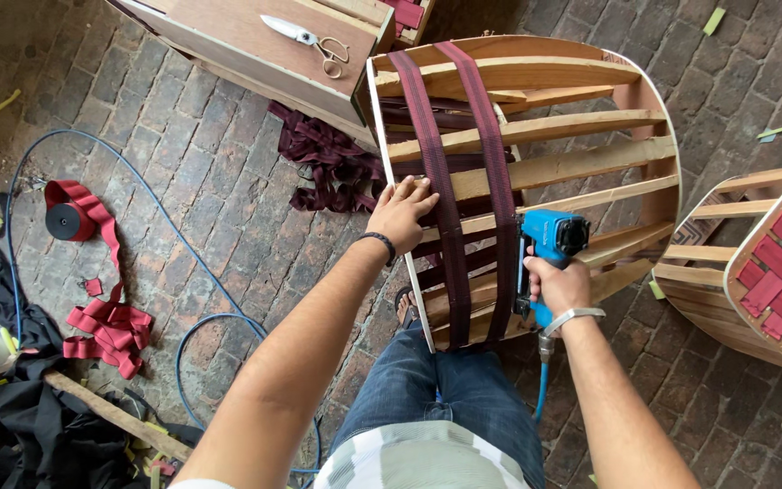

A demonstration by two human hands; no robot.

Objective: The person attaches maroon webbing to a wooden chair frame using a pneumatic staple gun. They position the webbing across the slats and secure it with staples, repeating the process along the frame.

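two maroon webbing straps [463, 181] run lengthwise; blue staple gun [549, 249] points left.

Head cam, looking steeply down, close over wooden frame [536, 163].

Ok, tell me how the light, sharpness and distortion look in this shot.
Head view: soft, even daylight, no glare and only faint shadows; the blue stapler in the right hand, the left hand and the maroon webbing are sharp; wide-angle bending stretches the forearms toward the lower edge.

A brick floor [228, 208] carries a red webbing roll [70, 220], blue hose [174, 244], maroon webbing pile [328, 163] and wooden frame [590, 163].
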